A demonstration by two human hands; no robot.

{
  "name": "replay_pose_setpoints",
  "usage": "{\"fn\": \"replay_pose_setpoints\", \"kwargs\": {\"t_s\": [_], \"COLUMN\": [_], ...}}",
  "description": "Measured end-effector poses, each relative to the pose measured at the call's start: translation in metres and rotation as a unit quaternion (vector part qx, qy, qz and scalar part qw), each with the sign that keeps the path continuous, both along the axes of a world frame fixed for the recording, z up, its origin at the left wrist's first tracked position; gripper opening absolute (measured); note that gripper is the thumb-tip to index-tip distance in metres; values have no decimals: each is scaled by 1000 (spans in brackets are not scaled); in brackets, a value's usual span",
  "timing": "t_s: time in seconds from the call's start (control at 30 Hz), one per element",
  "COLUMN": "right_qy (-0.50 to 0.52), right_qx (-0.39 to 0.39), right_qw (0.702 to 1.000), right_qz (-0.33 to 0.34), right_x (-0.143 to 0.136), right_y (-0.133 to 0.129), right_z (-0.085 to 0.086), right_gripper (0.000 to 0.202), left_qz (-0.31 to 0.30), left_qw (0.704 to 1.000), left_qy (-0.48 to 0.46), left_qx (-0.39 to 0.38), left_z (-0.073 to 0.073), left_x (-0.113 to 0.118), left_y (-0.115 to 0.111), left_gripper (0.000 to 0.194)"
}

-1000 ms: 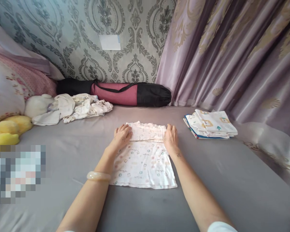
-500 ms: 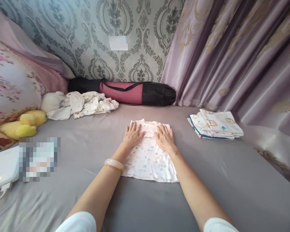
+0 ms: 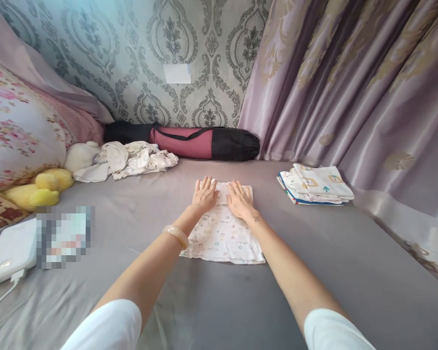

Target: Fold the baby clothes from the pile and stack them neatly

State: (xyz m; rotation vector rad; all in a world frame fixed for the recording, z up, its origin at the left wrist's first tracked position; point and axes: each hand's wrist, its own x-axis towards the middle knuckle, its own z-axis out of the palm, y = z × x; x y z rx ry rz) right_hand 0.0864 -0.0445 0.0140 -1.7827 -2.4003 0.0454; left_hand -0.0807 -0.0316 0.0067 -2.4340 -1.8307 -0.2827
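Observation:
A small white garment (image 3: pixel 224 238) with a fine coloured print lies on the grey bed sheet (image 3: pixel 219 306), its far part folded over into a band. My left hand (image 3: pixel 205 195) rests flat on the left of that band, fingers stretched away from me. On the band's right half, my right hand (image 3: pixel 241 199) lies palm down with its fingers extended. Neither hand grips the cloth. To the right sits a stack of folded printed cloths (image 3: pixel 317 184).
Crumpled light clothes (image 3: pixel 138 158) lie at the back left, before a pink and black roll bag (image 3: pixel 186 143) along the wall. Yellow plush (image 3: pixel 40 189), a floral pillow (image 3: pixel 18 126) and a white corded device (image 3: pixel 12 250) are at left. A curtain (image 3: pixel 314 82) hangs at right.
Both hands have moved closer together on the folded band, with the right hand shifting left. The view has shifted slightly.

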Motion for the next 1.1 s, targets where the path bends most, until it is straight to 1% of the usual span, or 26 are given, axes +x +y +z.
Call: {"fn": "replay_pose_setpoints", "kwargs": {"t_s": [0.07,0.1,0.17,0.27,0.37,0.57,0.73,0.83,1.0,1.1], "right_qy": [4,3,-1,1,3,-14,-15,-4,6,6], "right_qx": [-13,-30,-56,-66,-69,-64,-46,-39,-34,-43], "right_qw": [997,996,994,994,996,998,995,990,987,981], "right_qz": [71,88,96,88,50,-27,-92,-136,-159,-188], "right_x": [-11,-14,-16,-11,-4,7,12,14,17,16], "right_y": [2,3,5,6,5,0,1,2,3,4], "right_z": [-2,-4,-10,-15,-15,-14,-17,-20,-23,-22], "right_gripper": [59,60,60,62,64,67,70,73,74,76], "left_qz": [-18,-22,-12,27,55,72,95,97,105,109], "left_qw": [1000,1000,999,996,994,993,991,991,989,986], "left_qy": [-2,-3,-10,-26,-35,-49,-51,-51,-58,-52], "left_qx": [-2,-18,-47,-78,-88,-83,-84,-80,-82,-111], "left_z": [-5,-9,-15,-19,-21,-25,-22,-22,-24,-17], "left_x": [6,7,4,-5,-11,-10,-10,-9,-8,-8], "left_y": [0,0,3,7,10,9,7,6,6,8], "left_gripper": [57,57,59,73,84,88,95,95,96,98]}}
